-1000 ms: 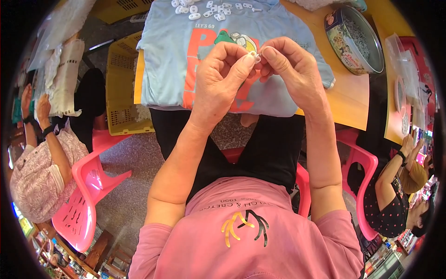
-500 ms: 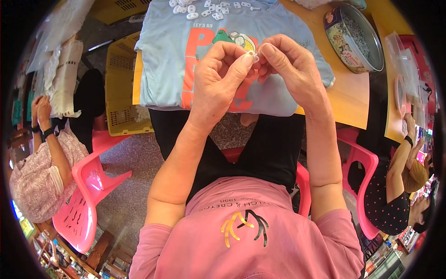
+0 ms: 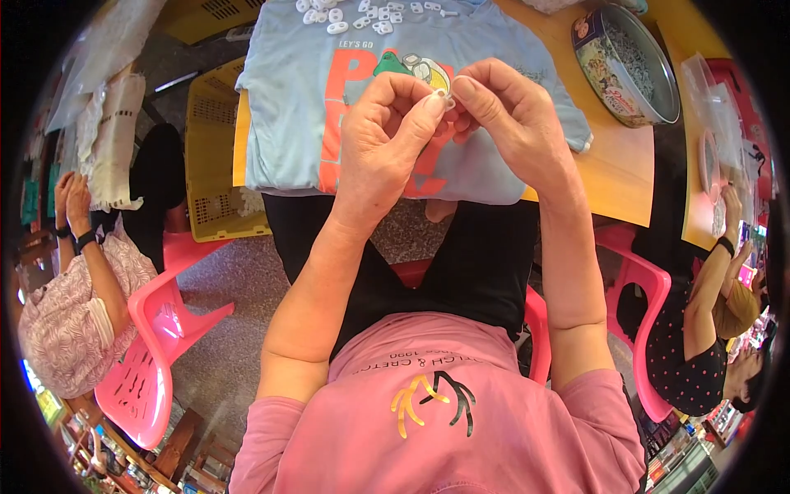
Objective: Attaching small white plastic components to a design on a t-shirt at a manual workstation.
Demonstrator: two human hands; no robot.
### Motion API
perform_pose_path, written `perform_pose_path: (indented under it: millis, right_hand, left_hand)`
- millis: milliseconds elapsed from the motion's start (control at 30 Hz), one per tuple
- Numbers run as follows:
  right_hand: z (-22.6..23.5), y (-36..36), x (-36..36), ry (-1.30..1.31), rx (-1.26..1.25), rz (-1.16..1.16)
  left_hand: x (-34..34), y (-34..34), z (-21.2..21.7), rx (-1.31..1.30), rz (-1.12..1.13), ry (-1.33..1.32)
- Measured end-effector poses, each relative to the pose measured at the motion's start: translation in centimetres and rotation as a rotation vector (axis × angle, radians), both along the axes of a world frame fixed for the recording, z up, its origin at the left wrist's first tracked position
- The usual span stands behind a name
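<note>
Over blue shirt [image 3: 284, 132]; hands [image 3: 385, 136] meet at white piece [image 3: 443, 96]; partly finger-hidden

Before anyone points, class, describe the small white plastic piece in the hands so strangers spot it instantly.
Find the pale-blue printed cloth on the yellow tabletop. Over it, the bare left hand, close beside the bare right hand, pinches the small white plastic piece. Unlike the loose white plastic pieces lying beyond, it is held.
</note>
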State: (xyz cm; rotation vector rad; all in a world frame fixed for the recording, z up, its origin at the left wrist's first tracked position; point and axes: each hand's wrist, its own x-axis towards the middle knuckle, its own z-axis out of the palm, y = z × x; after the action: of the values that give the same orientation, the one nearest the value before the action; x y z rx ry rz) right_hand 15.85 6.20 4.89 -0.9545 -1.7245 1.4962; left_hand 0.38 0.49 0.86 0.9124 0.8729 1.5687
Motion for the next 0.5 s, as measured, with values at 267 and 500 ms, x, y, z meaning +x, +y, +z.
perform_pose_path:
  millis: [267, 500]
  right_hand:
    - [-0.4, -0.3, -0.5, -0.108, 0.266, -0.086]
    - [-0.8, -0.6, -1.3, -0.216, 0.655, -0.19]
  left_hand:
    - [0.1, -0.1, 0.2, -0.012, 0.041, 0.058]
    - [0.1, 0.0, 0.5, -0.005, 0.035, 0.04]
